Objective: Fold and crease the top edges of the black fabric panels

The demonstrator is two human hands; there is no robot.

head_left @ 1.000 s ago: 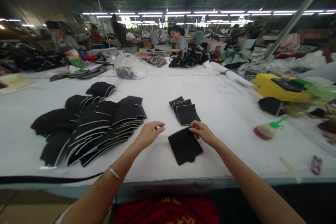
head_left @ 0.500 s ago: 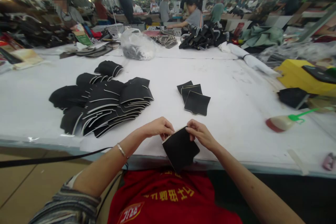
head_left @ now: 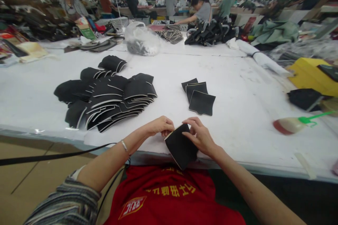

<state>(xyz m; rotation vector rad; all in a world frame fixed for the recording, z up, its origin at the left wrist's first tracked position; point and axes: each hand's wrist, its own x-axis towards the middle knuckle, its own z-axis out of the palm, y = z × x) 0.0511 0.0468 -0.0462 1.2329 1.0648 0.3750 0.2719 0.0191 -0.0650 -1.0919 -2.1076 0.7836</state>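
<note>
A black piece with a pale edge [head_left: 181,147] hangs over the table's front edge, between my hands. My left hand [head_left: 162,126] pinches its upper left edge, fingers closed. On its upper right part, my right hand [head_left: 199,135] grips it between thumb and fingers. Several similar black pieces [head_left: 202,102] lie overlapping on the white table [head_left: 237,95] just beyond my hands. To the left spreads a large heap of black pieces [head_left: 105,95] with pale edges, fanned out in layers.
A bottle with a green spout [head_left: 290,125] lies at the right, near a yellow object [head_left: 313,74]. Farther back are a clear plastic bag [head_left: 141,38], a black pile [head_left: 211,33] and a rolled white bundle [head_left: 261,58]. A person [head_left: 203,10] works across the table.
My right thumb and fingers have spread wider and shifted over the held piece, whose lower end has turned slightly. The camera view has shifted, moving the table items slightly right.
</note>
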